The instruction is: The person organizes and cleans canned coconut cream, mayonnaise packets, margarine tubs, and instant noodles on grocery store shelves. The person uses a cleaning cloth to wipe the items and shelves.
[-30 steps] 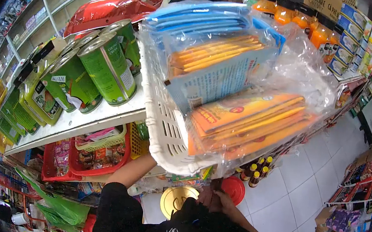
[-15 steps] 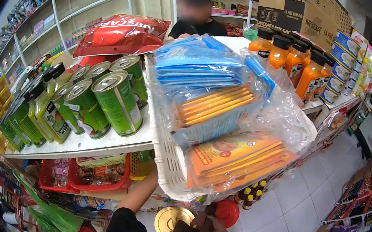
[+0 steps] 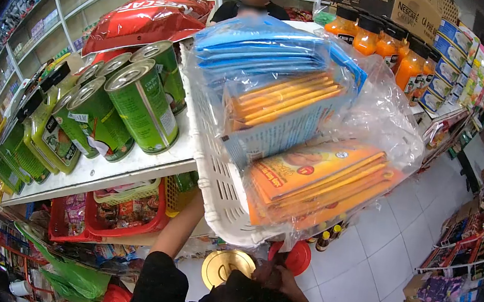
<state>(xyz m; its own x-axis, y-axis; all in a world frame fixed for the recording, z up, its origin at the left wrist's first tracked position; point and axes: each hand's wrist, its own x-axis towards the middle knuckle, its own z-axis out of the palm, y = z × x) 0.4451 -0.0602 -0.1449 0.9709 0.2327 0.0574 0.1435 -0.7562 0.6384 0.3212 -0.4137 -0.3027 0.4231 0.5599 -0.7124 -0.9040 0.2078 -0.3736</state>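
A white plastic basket (image 3: pixel 221 199) juts over the counter edge, holding clear bags of blue packets (image 3: pixel 259 51), a bag with orange-edged packets (image 3: pixel 285 108) and flat orange packets (image 3: pixel 317 174). My left forearm reaches up beneath the basket's left side; the left hand is hidden behind the basket and shelf. Below the basket's front edge, my right hand (image 3: pixel 285 280) is closed around something dark and brownish that I cannot make out, beside a red round lid (image 3: pixel 298 257).
Green cans (image 3: pixel 142 107), green bottles (image 3: pixel 55 141) and a red bag (image 3: pixel 149 18) stand left on the counter (image 3: pixel 96 176). Orange bottles (image 3: pixel 410 66) and a carton (image 3: pixel 410 12) are behind right. A person (image 3: pixel 253 0) is across the counter. A golden lid (image 3: pixel 227 268) lies low.
The view has shifted, so the counter goods sit higher and further left. The basket looks slightly larger and nearer. My right hand appears higher, close under the basket's edge.
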